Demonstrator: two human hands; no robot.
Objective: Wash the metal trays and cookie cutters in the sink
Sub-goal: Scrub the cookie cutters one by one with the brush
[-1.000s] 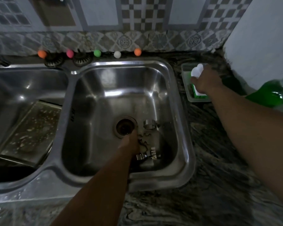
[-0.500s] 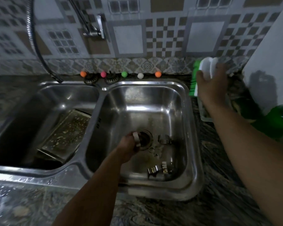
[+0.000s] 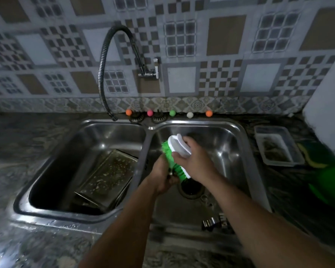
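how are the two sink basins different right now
The left basin holds a metal tray leaning inside it; the right basin holds small cookie cutters on its floor. Both hands work over the right basin, none over the left. Both basins are stainless steel, side by side.

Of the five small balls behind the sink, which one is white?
The white ball is the fourth from the left, between the green ball and the right orange ball.

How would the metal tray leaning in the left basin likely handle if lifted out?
The metal tray looks like thin rigid sheet, so probably stiff and fairly light. Its surface is speckled with residue and looks wet, so likely slippery. Propped against the left basin wall, it may slide or clatter when nudged.
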